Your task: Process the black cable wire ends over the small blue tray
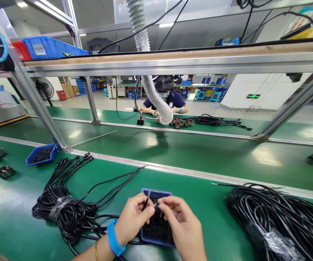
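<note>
My left hand [132,217], with a blue wristband, pinches the end of a thin black cable [146,200] between thumb and fingers. My right hand [182,223] pinches the small coloured wire tips at that cable's end [155,205]. Both hands hover over a small blue tray [156,192] filled with small black parts. A bundle of black cables [69,210], tied with clear wrap, lies on the green bench just left of my hands, its leads fanning away.
A larger coil of black cables [281,221] lies at the right. A small blue bin [42,154] and wound coils [4,171] sit at the left. A co-worker [167,99] sits across the conveyor, behind a flexible duct hose [156,98]. Aluminium frame posts [34,98] stand ahead.
</note>
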A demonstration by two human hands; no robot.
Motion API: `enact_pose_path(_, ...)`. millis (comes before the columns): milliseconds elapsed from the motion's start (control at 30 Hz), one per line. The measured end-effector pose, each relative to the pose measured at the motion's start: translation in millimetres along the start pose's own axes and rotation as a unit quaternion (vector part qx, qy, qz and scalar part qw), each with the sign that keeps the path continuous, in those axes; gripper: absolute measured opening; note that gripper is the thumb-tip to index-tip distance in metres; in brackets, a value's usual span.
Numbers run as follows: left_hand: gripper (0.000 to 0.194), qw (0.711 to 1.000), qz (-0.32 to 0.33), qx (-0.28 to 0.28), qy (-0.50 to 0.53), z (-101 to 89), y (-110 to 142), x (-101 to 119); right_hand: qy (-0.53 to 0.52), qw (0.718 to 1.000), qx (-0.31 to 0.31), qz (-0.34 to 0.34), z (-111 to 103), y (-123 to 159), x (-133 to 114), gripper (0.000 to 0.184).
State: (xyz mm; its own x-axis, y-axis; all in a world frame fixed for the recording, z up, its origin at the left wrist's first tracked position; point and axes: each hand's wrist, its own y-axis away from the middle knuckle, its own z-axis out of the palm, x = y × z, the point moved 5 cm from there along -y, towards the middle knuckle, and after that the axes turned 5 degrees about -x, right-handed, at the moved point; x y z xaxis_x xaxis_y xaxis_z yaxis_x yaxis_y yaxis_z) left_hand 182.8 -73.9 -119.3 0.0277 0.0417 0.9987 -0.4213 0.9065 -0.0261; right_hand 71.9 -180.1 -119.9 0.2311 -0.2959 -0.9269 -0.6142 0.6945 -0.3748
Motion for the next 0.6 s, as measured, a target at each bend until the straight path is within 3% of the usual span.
enact_pose_path(133, 0.035, 0.999, -0.033, -0.005, -0.010, 1.1, 1, -4, 0.081, 0.986, 0.105, -0.103, -12, 5, -10, 0.013)
enact_pose_path(200, 0.033, 0.999, -0.032, -0.012, -0.012, 2.9, 2, -3, 0.123, 0.970, 0.107, -0.179, -10, 9, -18, 0.003)
enact_pose_path(300, 0.034, 1.000, -0.020, -0.021, -0.006, 5.0, 3, -1, 0.152, 0.953, 0.092, -0.247, -2, 14, -26, 0.010)
enact_pose_path(600, 0.034, 0.999, 0.000, -0.031, 0.006, 6.4, 6, 4, 0.163, 0.947, 0.096, -0.260, 3, 15, -27, 0.013)
